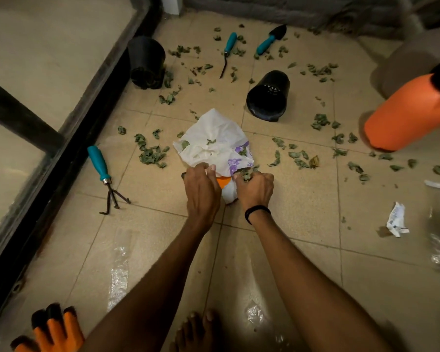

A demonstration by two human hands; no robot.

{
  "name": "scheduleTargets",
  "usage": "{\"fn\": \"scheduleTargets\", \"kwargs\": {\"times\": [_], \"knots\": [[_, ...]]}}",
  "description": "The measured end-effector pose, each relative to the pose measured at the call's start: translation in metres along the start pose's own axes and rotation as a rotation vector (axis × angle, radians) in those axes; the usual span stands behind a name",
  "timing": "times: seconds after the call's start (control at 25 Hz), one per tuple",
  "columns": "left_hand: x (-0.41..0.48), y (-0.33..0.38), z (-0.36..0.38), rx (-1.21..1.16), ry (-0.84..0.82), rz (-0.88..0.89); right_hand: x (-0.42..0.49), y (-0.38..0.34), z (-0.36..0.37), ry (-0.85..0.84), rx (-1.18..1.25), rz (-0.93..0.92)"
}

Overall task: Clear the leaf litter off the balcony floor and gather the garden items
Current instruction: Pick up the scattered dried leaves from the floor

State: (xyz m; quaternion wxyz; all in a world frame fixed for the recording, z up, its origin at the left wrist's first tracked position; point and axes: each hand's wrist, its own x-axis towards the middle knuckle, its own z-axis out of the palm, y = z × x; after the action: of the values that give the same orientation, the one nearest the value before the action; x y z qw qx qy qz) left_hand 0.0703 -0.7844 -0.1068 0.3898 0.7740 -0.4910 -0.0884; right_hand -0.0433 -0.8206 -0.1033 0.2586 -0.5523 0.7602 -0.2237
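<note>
Step in hand: bagging the leaf litter; the person was crouched over a white plastic bag (214,138) with a purple flower print, lying crumpled on the tiled floor (302,207).
Left hand: the left hand (201,189) had its fingers curled over the near edge of the bag, seemingly holding the mouth open.
Right hand: the right hand (255,190) was closed round a clump of dry leaves (246,174), right at the bag's mouth.
Leaf litter: most of it was not yet gathered. One heap (151,154) lay just left of the bag, and more was strewn to the right and towards the far wall.
Garden items: none had been collected. The hand rake (102,171) lay by the window frame, the weeder (229,48) and trowel (269,40) lay near the far wall, two black pots (146,62) (268,96) were tipped on their sides, an orange sprayer bottle (412,113) stood at the right, and orange gloves (54,329) lay near the person's feet.
Progress: early, I judged; a few leaves showed on the bag.
Next move: push the handful inside and let go, keeping the mouth spread, then reach for the heap on the left.
Care needed: the thin bag could fold shut or spill.
</note>
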Motion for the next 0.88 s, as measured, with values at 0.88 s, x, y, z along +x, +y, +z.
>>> {"fn": "scheduleTargets", "kwargs": {"times": [0.88], "knots": [[0.067,-0.031,-0.013,0.244,-0.129,0.005,0.032,0.004,-0.003,0.058,0.121,-0.013]]}}
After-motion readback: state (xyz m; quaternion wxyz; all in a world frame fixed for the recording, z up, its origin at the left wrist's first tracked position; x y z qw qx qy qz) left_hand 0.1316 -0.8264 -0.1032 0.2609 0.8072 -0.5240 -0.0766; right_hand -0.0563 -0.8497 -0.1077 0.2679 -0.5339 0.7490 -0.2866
